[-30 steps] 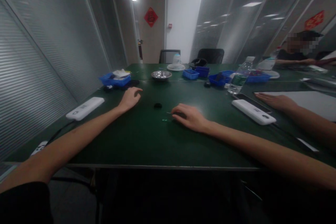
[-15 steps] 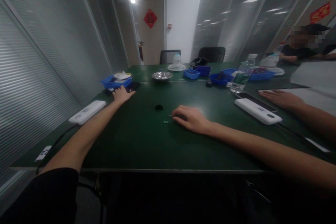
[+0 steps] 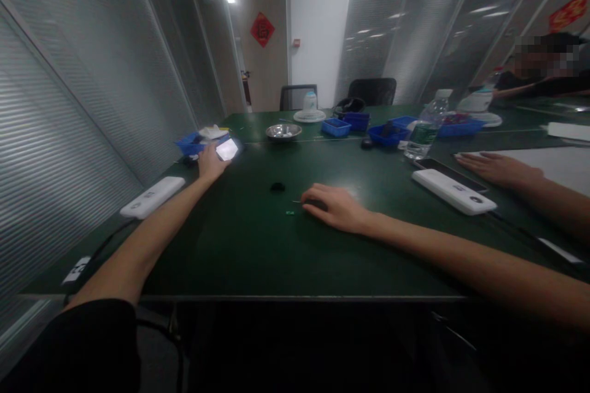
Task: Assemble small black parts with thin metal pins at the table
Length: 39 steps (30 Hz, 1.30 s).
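My left hand (image 3: 211,163) is stretched far out to the back left of the green table (image 3: 258,245) and grips a phone (image 3: 227,149) whose screen glows white, tilted up off the table. A blue bin (image 3: 191,143) sits just beyond it. My right hand (image 3: 334,206) rests palm down near the table's middle, fingers curled over a thin metal tool (image 3: 299,201) and a dark part. A tiny green piece (image 3: 290,213) lies just left of it, and a small black round object (image 3: 277,186) sits farther back.
White oblong devices lie at left (image 3: 152,196) and right (image 3: 454,192). A metal bowl (image 3: 284,131), several blue bins (image 3: 335,128), a small fan (image 3: 309,115) and a water bottle (image 3: 426,126) line the back. Another person's hand (image 3: 495,169) rests at right by a dark phone (image 3: 449,171).
My left hand reached forward and left to the dark phone, took hold of it and lifted it; its screen now glows. My right hand stayed put.
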Each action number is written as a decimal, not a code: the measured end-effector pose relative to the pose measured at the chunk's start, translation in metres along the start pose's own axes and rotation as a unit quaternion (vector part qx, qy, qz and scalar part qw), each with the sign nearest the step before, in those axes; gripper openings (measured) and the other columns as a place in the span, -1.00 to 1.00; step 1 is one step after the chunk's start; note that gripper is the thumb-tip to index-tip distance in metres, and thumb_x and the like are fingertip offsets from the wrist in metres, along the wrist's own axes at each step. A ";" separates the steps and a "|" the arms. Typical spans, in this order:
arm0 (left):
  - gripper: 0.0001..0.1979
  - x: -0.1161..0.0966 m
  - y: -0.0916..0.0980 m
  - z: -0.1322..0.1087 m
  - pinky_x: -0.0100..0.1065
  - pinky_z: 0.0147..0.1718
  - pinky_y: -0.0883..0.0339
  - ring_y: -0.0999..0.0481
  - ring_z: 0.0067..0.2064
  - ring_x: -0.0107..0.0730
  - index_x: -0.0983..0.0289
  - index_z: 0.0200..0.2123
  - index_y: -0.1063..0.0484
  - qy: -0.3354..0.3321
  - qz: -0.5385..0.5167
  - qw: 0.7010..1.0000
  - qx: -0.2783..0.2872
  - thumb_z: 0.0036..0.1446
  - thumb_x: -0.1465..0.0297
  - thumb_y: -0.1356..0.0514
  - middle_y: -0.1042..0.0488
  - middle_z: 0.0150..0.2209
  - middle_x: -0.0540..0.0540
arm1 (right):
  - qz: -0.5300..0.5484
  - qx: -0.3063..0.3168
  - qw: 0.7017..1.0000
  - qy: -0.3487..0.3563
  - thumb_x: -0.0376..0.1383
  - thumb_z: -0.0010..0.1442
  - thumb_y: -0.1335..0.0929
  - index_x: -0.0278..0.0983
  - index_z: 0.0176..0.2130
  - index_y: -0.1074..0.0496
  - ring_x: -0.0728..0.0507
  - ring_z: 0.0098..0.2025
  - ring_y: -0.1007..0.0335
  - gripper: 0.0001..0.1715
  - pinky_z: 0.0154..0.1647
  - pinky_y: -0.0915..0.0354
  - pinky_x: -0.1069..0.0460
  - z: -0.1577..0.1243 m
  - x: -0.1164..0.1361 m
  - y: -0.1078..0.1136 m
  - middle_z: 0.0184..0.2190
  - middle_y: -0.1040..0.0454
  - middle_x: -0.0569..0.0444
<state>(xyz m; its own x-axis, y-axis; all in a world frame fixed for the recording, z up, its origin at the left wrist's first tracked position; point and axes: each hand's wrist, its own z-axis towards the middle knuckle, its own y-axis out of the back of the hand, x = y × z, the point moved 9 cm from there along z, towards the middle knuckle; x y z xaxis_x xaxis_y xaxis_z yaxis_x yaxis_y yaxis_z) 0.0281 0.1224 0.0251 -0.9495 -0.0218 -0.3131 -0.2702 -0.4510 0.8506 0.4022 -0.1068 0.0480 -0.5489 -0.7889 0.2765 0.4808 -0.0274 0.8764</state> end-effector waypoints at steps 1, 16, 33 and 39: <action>-0.18 0.000 0.002 0.000 0.04 0.26 -0.15 -0.23 0.33 0.24 0.31 0.37 -0.12 0.003 -0.002 1.000 -0.009 0.16 0.15 -0.34 -0.21 0.36 0.39 | 0.000 0.000 1.000 0.000 -0.18 0.46 -0.29 -0.24 0.04 -0.44 -0.10 -0.21 -0.45 -0.73 -0.27 -0.33 -0.01 0.000 0.000 0.000 -0.04 -0.51 -0.04; -0.50 -0.065 0.042 -0.048 0.22 0.27 -0.07 -0.24 0.32 0.30 0.28 0.23 -0.36 -0.066 -0.050 0.996 -0.045 0.28 0.23 -0.21 -0.36 0.27 0.37 | 0.008 -0.047 0.997 -0.066 -0.18 0.44 -0.31 -0.24 0.02 -0.46 -0.15 -0.17 -0.47 -0.75 -0.22 -0.36 -0.03 0.000 -0.013 0.010 -0.08 -0.52 -0.04; -0.84 -0.199 0.038 -0.194 -0.24 -0.06 -0.42 -0.56 -0.09 -0.24 0.23 -0.16 -0.61 -0.369 -0.272 0.852 0.254 0.37 0.31 -0.23 -0.56 -0.10 0.10 | 0.048 -0.116 0.981 -0.148 -0.20 0.41 -0.35 -0.24 -0.04 -0.51 -0.16 -0.14 -0.48 -0.79 -0.18 -0.36 -0.04 -0.004 -0.034 0.020 -0.15 -0.55 -0.01; -0.81 -0.174 0.038 -0.144 -0.18 -0.06 -0.44 -0.58 -0.08 -0.20 0.23 -0.10 -0.61 -0.308 -0.305 0.892 0.126 0.37 0.31 -0.22 -0.60 -0.11 0.12 | 0.060 -0.108 0.982 -0.140 -0.21 0.41 -0.34 -0.25 -0.03 -0.50 -0.16 -0.14 -0.47 -0.78 -0.18 -0.37 -0.04 -0.002 -0.029 0.022 -0.13 -0.55 -0.03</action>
<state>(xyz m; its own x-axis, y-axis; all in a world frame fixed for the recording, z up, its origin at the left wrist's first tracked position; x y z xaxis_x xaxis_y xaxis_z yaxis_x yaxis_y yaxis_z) 0.2063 -0.0195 0.0509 -0.5008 0.6892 -0.5236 -0.7199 0.0041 0.6940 0.4304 -0.0859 0.0581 -0.6324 -0.5946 0.4965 0.6700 -0.0982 0.7358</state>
